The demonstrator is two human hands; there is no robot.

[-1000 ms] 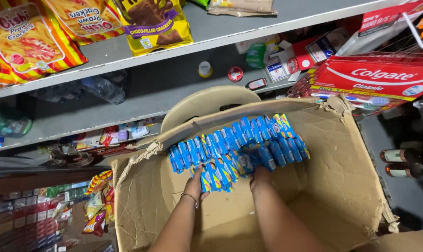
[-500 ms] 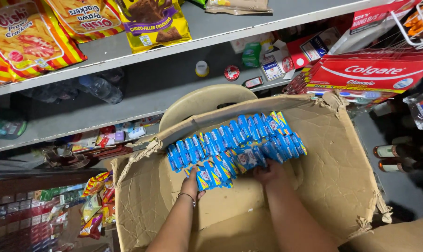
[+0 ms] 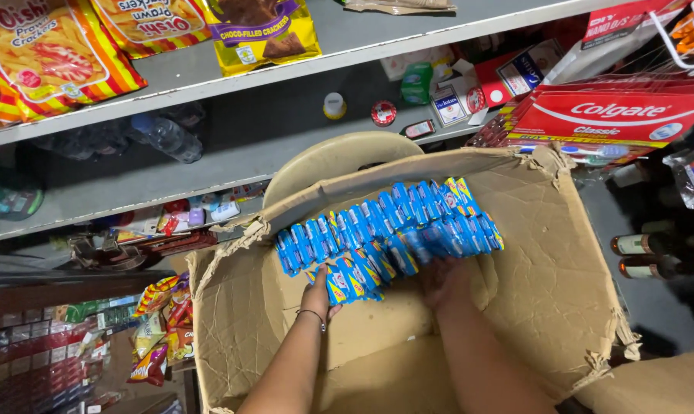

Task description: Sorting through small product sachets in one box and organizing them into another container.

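While both arms are reaching down into the torn cardboard box (image 3: 561, 253), the left hand (image 3: 318, 290) is pressing up against the near end of a row of small blue packets (image 3: 385, 234). Its fingers (image 3: 320, 277) are lying together, and a loose cluster of yellow-and-blue packets (image 3: 348, 282) is sitting just beside them, touching their right side; whether the fingers are clamped on any packet is not clear. A thin bracelet (image 3: 310, 314) is circling that wrist.

The right hand (image 3: 441, 277) is tucking in under the row's far half. Its fingers are hidden by the packets lying on top of them, so I cannot tell if they are apart or closed. The blue row is running diagonally just beyond both sets of fingers, leaning against the box's far wall.

Beyond the fingers and outside the box, a round beige lid (image 3: 339, 157) is peeking over the rim. Farther beyond, grey shelves (image 3: 209, 73) are carrying snack bags (image 3: 52, 54), a yellow-purple cracker bag (image 3: 262, 31) and red toothpaste cartons (image 3: 615, 115). Well left of the fingers, small snack pouches (image 3: 159, 330) are hanging.
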